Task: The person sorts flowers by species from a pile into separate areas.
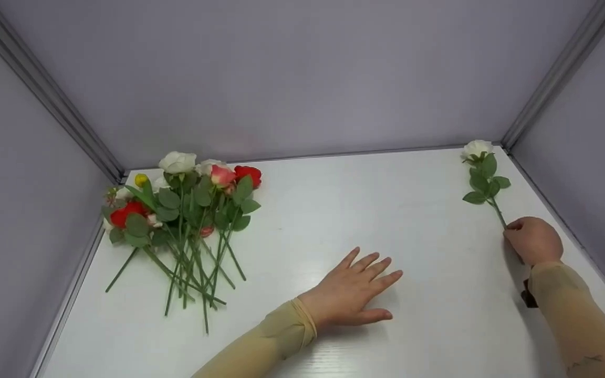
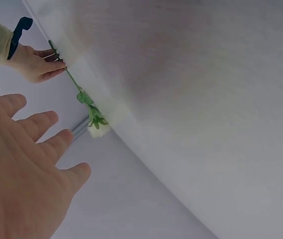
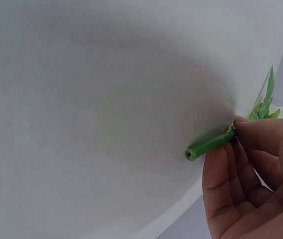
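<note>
On the right side of the white table, my right hand pinches the green stem of a white rose. The bloom points toward the back right corner, with several leaves below it. In the right wrist view, the stem's cut end sticks out past the thumb and fingertips, close over the tabletop. My left hand is spread palm down over the middle front of the table, holding nothing. Its straight fingers also show in the left wrist view, with the right hand and rose beyond.
A loose pile of artificial flowers lies at the table's left, white, red, pink and yellow blooms toward the back and stems toward the front. Grey panels wall the white table at the back and both sides.
</note>
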Available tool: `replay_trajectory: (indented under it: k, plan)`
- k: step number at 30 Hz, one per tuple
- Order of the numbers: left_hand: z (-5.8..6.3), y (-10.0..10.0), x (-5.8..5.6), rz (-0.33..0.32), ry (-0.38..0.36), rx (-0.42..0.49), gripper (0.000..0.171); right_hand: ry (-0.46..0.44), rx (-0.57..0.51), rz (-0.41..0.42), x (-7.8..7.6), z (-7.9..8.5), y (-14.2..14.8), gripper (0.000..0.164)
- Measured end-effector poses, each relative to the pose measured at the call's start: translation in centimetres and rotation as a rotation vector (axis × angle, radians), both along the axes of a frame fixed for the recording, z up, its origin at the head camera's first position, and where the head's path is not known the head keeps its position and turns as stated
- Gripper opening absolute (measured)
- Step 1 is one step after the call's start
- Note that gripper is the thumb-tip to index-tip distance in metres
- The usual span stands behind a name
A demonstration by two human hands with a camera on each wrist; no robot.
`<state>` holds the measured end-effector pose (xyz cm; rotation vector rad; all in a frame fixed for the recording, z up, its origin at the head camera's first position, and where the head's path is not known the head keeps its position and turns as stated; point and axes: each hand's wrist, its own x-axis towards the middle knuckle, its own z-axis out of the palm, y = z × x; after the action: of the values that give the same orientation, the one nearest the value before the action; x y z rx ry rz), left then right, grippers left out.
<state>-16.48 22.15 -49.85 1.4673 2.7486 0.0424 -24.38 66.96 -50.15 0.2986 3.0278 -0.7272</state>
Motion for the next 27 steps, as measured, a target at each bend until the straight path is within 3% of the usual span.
replay_trajectory:
  k: [5, 10, 15, 21, 27]
  plan:
    - [0.0, -0.3, -0.1, 0.007, -0.007, 0.012, 0.078, 0.010, -0.013, 0.000, 0.0, 0.0, 0.1, 0.037]
    - [-0.3, -1.5, -0.5, 0.029, -0.019, 0.047, 0.078, 0.008, -0.030, -0.024, -0.1, 0.6, -1.0, 0.052]
    - [-0.8, -3.7, -1.1, 0.098, -0.016, 0.089, 0.075, 0.091, -0.041, 0.041, -0.4, 0.8, -3.9, 0.056]
    - [-0.7, -7.9, -2.6, 0.294, 0.019, 0.112, 0.062, 0.158, -0.068, 0.167, -0.3, 0.7, -9.9, 0.051]
    - [0.5, -14.5, -5.0, 0.576, 0.055, 0.287, 0.026, 0.153, -0.083, 0.335, 0.3, 0.2, -17.3, 0.046]
